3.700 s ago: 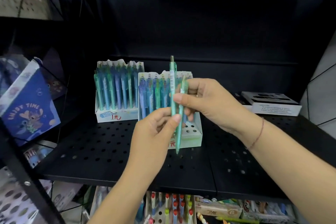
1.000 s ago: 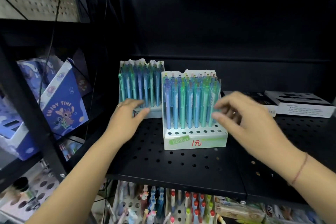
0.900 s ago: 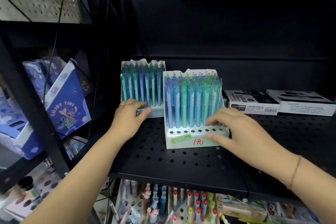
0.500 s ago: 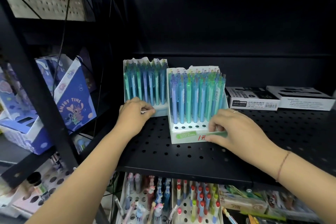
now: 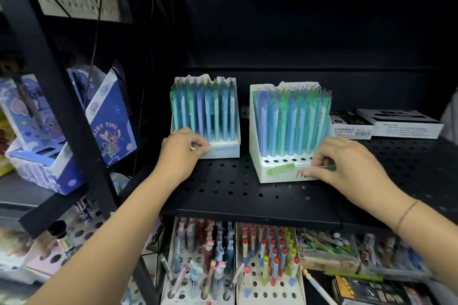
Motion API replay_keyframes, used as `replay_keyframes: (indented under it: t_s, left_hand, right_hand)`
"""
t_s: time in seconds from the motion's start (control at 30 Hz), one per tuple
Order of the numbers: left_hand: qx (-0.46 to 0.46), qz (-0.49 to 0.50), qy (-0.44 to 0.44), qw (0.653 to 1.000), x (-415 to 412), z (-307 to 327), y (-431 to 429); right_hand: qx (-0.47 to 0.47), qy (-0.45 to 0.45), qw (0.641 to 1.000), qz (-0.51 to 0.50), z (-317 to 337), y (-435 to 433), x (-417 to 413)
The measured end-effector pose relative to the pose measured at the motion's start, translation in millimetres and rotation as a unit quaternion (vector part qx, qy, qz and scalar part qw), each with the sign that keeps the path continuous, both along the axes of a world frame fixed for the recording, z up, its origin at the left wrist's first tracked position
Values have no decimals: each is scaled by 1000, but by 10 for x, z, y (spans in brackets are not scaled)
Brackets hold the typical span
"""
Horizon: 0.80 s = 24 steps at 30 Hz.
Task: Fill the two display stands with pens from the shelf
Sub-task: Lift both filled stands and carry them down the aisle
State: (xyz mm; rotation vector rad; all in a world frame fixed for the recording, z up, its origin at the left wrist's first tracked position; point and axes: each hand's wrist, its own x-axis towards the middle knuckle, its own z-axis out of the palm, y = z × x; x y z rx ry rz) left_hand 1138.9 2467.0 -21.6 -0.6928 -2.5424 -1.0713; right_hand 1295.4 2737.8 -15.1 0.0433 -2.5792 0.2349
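Black perforated shelf (image 5: 223, 193), centre of frame, carries both stands. They stand apart with a bare strip of shelf between them.

Left stand (image 5: 223, 152): white, just left of centre, upright, packed with blue and green pens (image 5: 205, 111) standing on end. The left hand (image 5: 181, 148) grips its lower front corner, fingers curled against the front wall.

Right stand (image 5: 277, 172): white, right of centre, with a green label and red handwriting on its front. It is filled with more blue and green pens (image 5: 290, 121); a row of holes shows along its front ledge. The right hand (image 5: 347, 158) pinches its front right corner, fingers curled.

Two flat black-and-white boxes (image 5: 401, 126) lie on the shelf at right. Blue cartoon boxes (image 5: 111, 126) sit at left. Lower shelf, bottom of frame: trays of assorted pens (image 5: 267, 255).
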Motion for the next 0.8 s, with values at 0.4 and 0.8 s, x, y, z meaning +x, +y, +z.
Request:
replay_keyframes:
  t_s: [0.4,0.8]
  left_hand:
    - [-9,-52,32,998,169,83,-34]
    - [3,-84,38,996,871,-13,74]
  right_hand:
    - [-47,-4,999,1,65,162,291]
    - [-77,16,997,-16,-31,140,491]
